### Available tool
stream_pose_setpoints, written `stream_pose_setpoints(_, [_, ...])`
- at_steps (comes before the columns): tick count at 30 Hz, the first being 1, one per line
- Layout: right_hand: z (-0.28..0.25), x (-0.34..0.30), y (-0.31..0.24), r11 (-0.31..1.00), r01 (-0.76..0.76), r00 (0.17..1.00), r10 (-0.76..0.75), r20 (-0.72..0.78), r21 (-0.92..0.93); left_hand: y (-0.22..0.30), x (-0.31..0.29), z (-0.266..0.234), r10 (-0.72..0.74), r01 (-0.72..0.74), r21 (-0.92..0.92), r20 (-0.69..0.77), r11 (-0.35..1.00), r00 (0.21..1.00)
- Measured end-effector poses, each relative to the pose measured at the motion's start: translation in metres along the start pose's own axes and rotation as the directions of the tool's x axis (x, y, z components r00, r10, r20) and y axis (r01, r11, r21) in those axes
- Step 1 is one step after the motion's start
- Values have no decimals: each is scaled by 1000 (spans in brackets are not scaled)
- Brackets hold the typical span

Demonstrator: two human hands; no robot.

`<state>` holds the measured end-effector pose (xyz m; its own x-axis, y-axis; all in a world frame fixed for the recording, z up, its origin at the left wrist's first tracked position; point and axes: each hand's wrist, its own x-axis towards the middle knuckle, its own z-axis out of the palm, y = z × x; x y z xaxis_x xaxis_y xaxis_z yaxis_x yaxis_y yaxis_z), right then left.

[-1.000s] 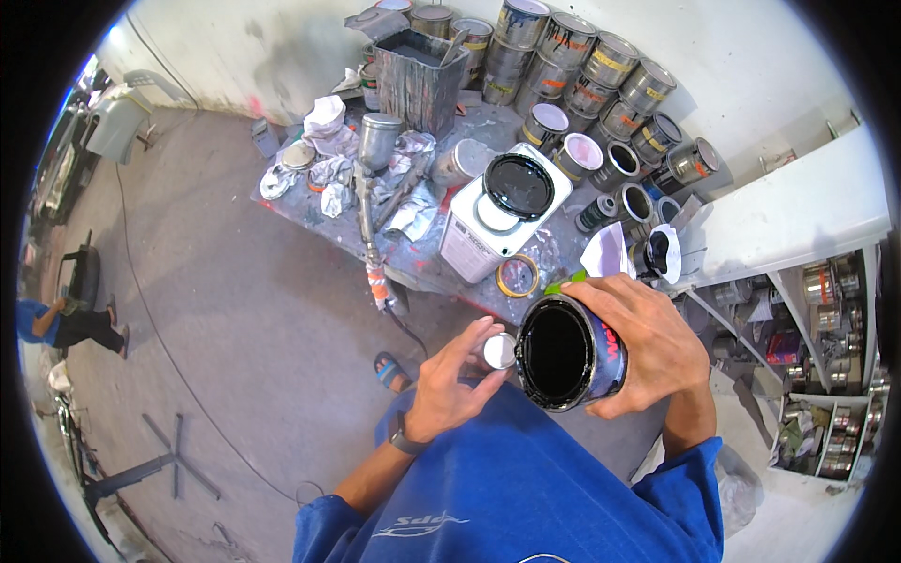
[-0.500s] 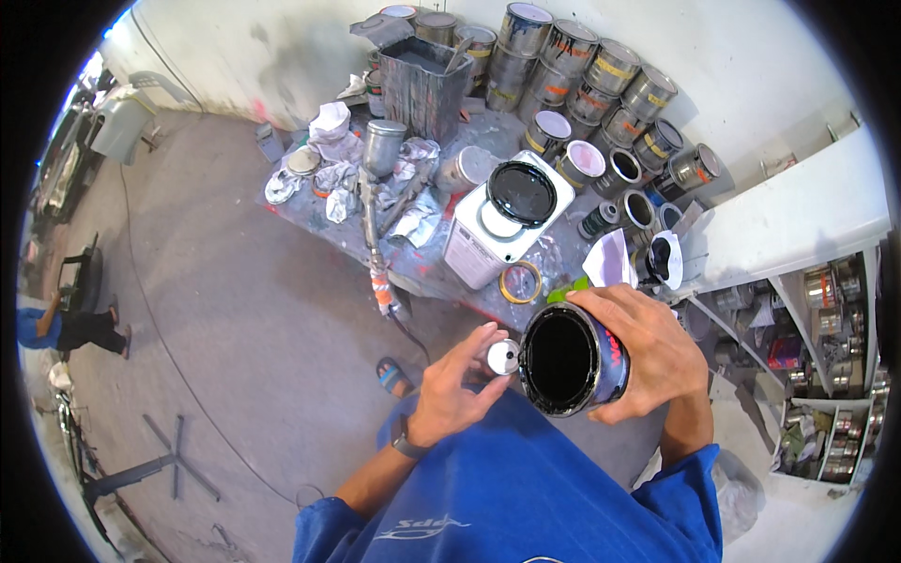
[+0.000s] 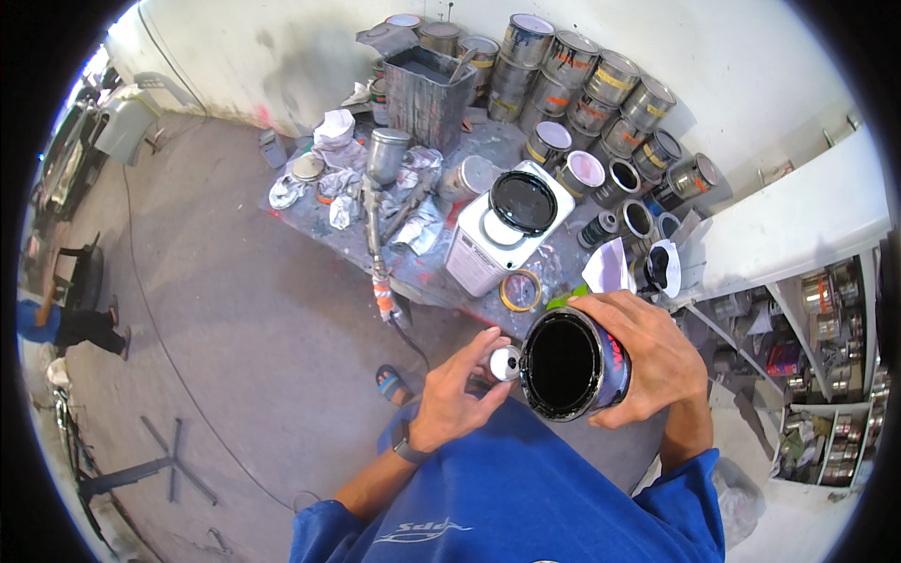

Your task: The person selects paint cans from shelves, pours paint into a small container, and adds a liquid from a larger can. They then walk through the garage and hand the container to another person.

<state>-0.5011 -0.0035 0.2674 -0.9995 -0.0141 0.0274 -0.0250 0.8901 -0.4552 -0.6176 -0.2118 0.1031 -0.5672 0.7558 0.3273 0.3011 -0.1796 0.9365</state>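
Observation:
Around the side of a paint can point(image 3: 615, 361) wraps my right hand point(image 3: 652, 352). The can is tilted with its open mouth toward me, and its inside is black. My left hand point(image 3: 458, 387) pinches a small white cup point(image 3: 505, 362) close against the can's left rim. A dark spot shows inside the cup; whether paint is running between the two is too small to tell. Beyond my hands, a black paint-smeared lid point(image 3: 524, 202) rests on top of a white rectangular canister point(image 3: 479, 258) on the workbench point(image 3: 328, 235).
A yellow tape ring point(image 3: 520, 290) lies before the canister. Left of it are a spray gun point(image 3: 374, 202) with a metal cup, crumpled paper point(image 3: 335, 131) and a dark bin point(image 3: 427, 98). Stacked paint cans point(image 3: 571, 61) line the wall. Shelves point(image 3: 798, 291) stand right; a person point(image 3: 70, 324) is far left.
The can and the cup stay side by side in my hands, almost unmoved. The view has shifted slightly, so the bench sits a little lower in the picture.

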Motion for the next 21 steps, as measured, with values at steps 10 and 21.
stream_pose_setpoints(10, [5,-2,3,1000,-23,1000,23,9,-1,2,2,0,57,-54,48,-55,997,997])
stream_pose_setpoints(21, [4,-2,-1,998,-60,998,60,35,-15,3,2,0,92,-90,69,-37,994,995])
